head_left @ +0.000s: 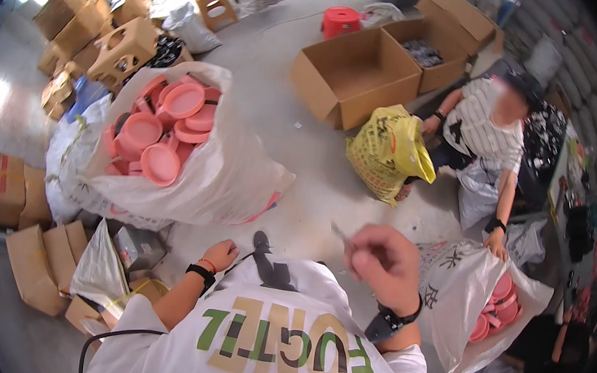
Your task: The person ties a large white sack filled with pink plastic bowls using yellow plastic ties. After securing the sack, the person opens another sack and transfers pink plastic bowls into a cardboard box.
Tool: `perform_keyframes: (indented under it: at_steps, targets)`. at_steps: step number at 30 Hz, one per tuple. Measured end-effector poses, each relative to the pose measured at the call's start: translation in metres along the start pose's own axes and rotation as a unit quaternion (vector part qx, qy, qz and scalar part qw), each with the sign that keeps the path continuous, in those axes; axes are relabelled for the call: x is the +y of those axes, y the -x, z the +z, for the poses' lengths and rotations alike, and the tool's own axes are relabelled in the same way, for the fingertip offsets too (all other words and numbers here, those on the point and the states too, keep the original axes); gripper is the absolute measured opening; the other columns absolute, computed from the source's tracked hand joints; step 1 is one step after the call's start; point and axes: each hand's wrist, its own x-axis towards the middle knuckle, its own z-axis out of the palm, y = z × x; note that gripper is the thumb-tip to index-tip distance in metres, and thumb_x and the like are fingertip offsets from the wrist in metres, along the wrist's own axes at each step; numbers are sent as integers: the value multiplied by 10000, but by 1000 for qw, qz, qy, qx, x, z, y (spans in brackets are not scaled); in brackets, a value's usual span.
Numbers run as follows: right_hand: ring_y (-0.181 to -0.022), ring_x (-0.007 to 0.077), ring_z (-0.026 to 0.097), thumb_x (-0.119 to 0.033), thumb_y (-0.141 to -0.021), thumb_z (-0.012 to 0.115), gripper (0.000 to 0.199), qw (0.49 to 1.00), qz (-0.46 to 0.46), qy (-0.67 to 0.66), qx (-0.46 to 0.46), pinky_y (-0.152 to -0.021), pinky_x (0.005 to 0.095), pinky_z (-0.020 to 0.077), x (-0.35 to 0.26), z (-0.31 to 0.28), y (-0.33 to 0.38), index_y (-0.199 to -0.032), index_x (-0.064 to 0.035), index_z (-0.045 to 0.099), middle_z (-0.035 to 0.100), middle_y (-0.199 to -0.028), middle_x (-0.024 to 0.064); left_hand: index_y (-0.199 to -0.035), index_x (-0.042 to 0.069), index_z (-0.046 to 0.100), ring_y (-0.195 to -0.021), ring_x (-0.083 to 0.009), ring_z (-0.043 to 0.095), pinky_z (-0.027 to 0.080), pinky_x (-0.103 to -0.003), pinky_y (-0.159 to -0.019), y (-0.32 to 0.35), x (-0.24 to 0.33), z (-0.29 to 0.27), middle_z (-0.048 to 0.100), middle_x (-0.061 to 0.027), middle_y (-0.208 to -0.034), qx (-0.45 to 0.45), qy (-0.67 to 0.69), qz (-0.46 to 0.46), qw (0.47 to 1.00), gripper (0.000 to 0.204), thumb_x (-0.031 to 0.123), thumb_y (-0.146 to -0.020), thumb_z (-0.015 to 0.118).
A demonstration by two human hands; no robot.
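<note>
My right hand (383, 268) is raised in front of my chest, smeared a little by motion. Its thumb and fingers pinch a small thin pale piece (340, 232) whose kind I cannot make out. Low over my lap, my left hand (221, 253) is closed with curled fingers; whatever is in it, if anything, is hidden. Ahead to the left stands a big white woven sack (241, 173), rolled open and full of round pink plastic parts (166, 123) with stubby handles. Right of my right hand, another white sack (440, 298) leans with more pink parts (498, 309) in its mouth.
A co-worker (489, 127) sits at the right, one hand on the right sack's rim, the other by a yellow sack (387, 149). Open cardboard boxes (360, 68) and a red stool (341, 22) stand beyond. Boxes (46, 265) and tan stools (126, 49) crowd the left.
</note>
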Motion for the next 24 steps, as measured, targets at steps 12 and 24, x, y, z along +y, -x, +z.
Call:
perform_keyframes:
  at_steps: [12,24]
  targets:
    - [-650,224,603,-8,-831,591,212,891,-221,-62,-391,-545,310,472,-3,59,-75,-1033,33,642,645,-873,128,-968,23,594,-774,-290,605,472,-352,-711,54,27,-65,635,-161,-865,114,192,-29,974,242,246,-882,553]
    - [-845,260,609,-197,-888,585,308,837,-190,-113,-501,-700,362,492,46,168,-191,-1072,47,619,593,-1052,238,-1186,22,479,-1051,-295,499,415,-371,-892,61,29,-264,499,-183,-1150,432,173,89,881,530,137,-728,719]
